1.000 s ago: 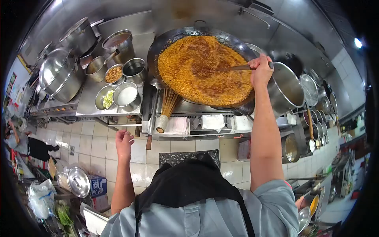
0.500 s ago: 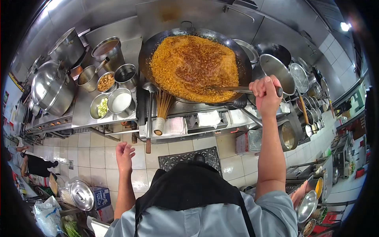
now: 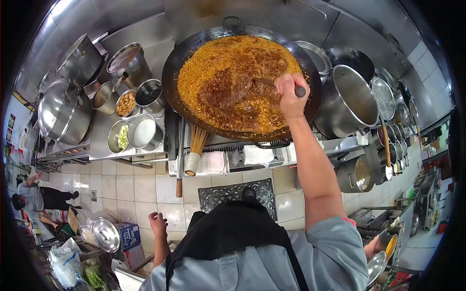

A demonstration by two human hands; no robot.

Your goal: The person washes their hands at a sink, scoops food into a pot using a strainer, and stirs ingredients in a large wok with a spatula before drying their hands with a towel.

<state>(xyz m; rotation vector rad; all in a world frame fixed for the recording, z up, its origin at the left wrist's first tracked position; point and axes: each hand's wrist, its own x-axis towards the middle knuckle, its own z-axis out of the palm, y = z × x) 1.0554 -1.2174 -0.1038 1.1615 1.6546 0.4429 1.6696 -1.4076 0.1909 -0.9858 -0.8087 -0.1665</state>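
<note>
My right hand [image 3: 291, 99] is closed round the dark handle of a wok spatula [image 3: 263, 81], held over the right half of a huge black wok [image 3: 169, 82]. The spatula's far end is hidden in the golden, grainy food [image 3: 204, 68], which has a dark reddish-brown patch through its middle. My left hand [image 3: 158, 224] hangs low over the tiled floor, away from the counter, fingers loosely bent and holding nothing. In front of the wok lie a bamboo brush [image 3: 196, 150] and a long-handled tool [image 3: 180, 160], its head hidden under the wok.
Left of the wok stand a pot of white contents [image 3: 144, 132], a bowl of pale green pieces [image 3: 117, 140], a bowl of brown pieces [image 3: 126, 103] and a large lidded steamer [image 3: 58, 109]. A deep steel pot [image 3: 345, 104] stands right. A co-worker [image 3: 39, 196] is far left.
My right hand has moved left over the wok with the spatula, and the dark patch has spread and shifted. My left hand has dropped lower. The view has shifted slightly.
</note>
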